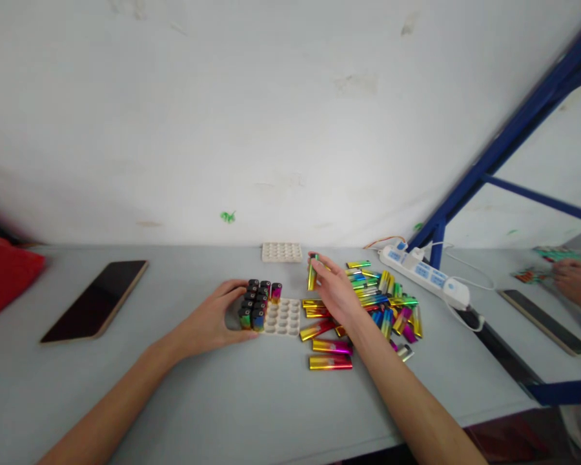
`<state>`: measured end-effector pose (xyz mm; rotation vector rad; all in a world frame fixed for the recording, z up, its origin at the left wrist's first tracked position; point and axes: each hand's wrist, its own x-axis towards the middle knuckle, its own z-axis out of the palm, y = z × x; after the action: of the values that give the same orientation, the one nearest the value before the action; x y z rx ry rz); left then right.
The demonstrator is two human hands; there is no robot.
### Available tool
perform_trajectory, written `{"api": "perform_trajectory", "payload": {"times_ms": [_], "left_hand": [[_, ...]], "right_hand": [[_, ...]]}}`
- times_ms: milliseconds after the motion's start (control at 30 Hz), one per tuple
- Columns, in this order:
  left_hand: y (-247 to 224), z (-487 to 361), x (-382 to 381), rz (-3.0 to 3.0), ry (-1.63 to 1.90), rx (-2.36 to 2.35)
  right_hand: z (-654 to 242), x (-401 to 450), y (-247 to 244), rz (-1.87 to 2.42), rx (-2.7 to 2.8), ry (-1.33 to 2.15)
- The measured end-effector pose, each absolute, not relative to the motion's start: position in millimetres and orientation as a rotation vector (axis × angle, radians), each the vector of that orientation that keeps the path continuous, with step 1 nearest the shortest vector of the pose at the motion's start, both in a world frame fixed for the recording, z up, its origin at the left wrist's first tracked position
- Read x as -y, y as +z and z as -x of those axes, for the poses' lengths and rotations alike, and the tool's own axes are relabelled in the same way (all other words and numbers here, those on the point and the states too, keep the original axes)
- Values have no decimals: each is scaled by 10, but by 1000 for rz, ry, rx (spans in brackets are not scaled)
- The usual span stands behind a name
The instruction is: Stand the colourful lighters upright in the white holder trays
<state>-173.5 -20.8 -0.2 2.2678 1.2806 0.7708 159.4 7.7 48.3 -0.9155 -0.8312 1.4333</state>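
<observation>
A white tray with rows of round holes lies in front of me. Two columns of upright lighters with black tops fill its left part, and one purple lighter begins a third at the back. My left hand curls around the tray's left end, thumb in front and fingers behind. My right hand holds up a yellow-green lighter between thumb and fingers, behind and right of the tray. Under and beside that hand, a pile of shiny multicoloured lighters lies flat on the table.
A second white tray sits by the wall. A dark tablet and a red cloth-like item are at left. At right are a white power strip, a blue frame, another dark device and another person's hand.
</observation>
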Motion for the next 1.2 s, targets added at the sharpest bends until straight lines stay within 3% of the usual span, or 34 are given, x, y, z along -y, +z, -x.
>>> {"api": "perform_trajectory", "payload": {"times_ms": [267, 567, 1000, 1200], "left_hand": [[26, 1717, 212, -2276, 779, -1263], [-13, 1720, 233, -2295, 768, -1260], [3, 1678, 260, -2298, 787, -1235], [6, 1655, 247, -2283, 763, -1243]], "right_hand": [[-1454, 49, 469, 935, 1079, 1503], [-1323, 146, 353, 1294, 1551, 797], [-1400, 188, 347, 1230, 1792, 748], [-1530, 218, 395, 1094, 2117, 473]]}}
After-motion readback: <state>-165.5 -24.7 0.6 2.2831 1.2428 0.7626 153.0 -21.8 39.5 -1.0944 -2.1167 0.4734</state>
